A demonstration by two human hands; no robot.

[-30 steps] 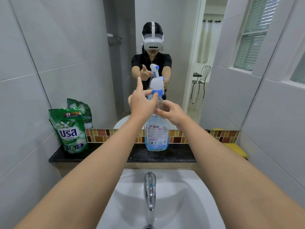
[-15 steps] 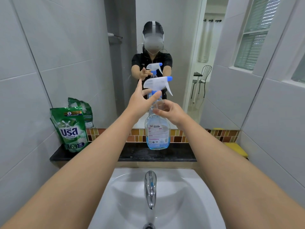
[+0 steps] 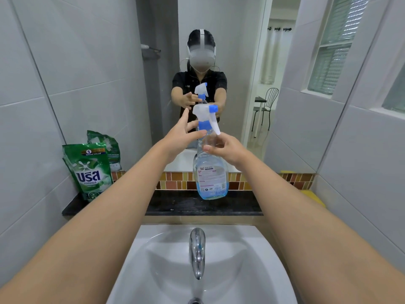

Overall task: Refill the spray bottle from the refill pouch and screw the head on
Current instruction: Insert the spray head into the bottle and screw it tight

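The spray bottle (image 3: 210,174) stood upright on the ledge (image 3: 171,204), near its middle, right in front of the mirror (image 3: 219,51). The spray head (image 3: 206,116) sat on top of the bottle, nozzle pointing right. The left hand (image 3: 183,133) was at the left of the bottle's neck, touching the collar under the head. The right hand (image 3: 225,148) was at the right of the neck, just below the trigger. The refill pouch (image 3: 87,171) stood well to the left, at the ledge's left end against the wall. The sink (image 3: 252,270) lay before the ledge, lower down, with the tap (image 3: 197,249) at its middle.
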